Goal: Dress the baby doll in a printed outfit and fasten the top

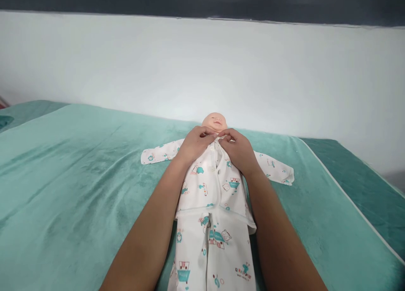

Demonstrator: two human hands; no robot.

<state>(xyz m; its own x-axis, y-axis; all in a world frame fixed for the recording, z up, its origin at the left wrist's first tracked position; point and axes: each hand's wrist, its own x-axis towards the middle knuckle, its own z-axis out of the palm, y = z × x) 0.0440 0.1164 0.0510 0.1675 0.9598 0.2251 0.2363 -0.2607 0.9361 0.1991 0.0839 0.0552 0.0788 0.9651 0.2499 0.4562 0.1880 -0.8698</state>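
A baby doll [215,121] lies on its back, dressed in a white baby shirt [202,181] with teal and red prints and matching trousers [218,253]. Both hands meet at the shirt's collar, just below the doll's chin. My left hand [196,143] pinches the collar edge from the left. From the right, my right hand [236,147] grips the other collar edge between thumb and fingers. Below the hands, the shirt front overlaps down its middle, with a small gap near the neck. The fastening between my fingertips is too small to make out.
A teal blanket [88,189] with soft folds spreads under the doll. Its pale edge runs down the right over a darker green cover [363,185]. Behind stands a white wall [202,71] with a dark band above. The shirt sleeves [275,168] stretch out sideways.
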